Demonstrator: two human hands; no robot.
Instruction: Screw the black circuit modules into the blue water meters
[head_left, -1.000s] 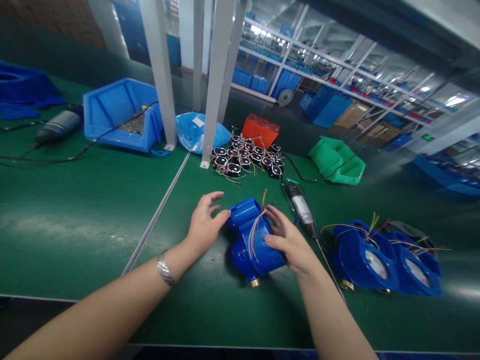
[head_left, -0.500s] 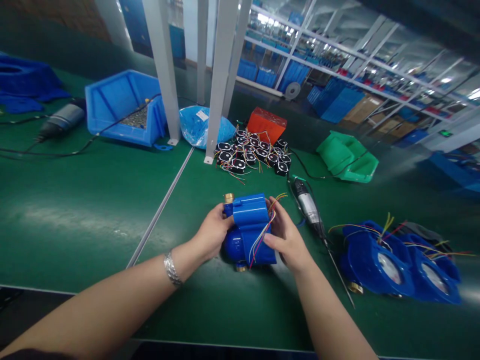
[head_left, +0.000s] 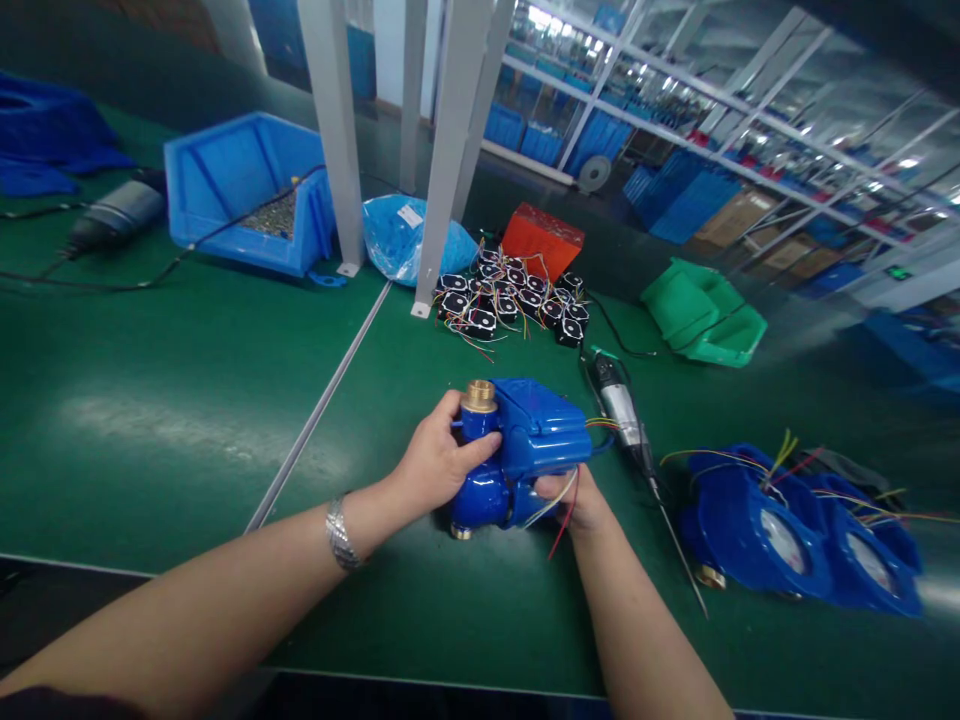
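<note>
Both hands grip a blue water meter [head_left: 544, 430] with brass threaded ends, tilted over the green bench. My left hand [head_left: 444, 455] is closed round its pipe body, just below the upper brass end, with the thumb across the front. At the meter's lower right, my right hand [head_left: 576, 498] is closed on the housing; some of its fingers are hidden behind it. Loose yellow, white and red wires [head_left: 559, 500] hang from the housing beside this hand. The meter's dial face is out of sight.
Right of the hands lie an electric screwdriver [head_left: 622, 410] with a long bit and two wired blue meters [head_left: 780, 540]. Behind are several black wired modules [head_left: 510, 295], a red box [head_left: 541, 242], a green bin [head_left: 701, 310] and grey posts [head_left: 450, 150]. A blue bin [head_left: 240, 195] holds small parts.
The water meter has been turned and tilted, bringing its upper brass end toward me and its housing to the right. My right hand has shifted lower on it.
</note>
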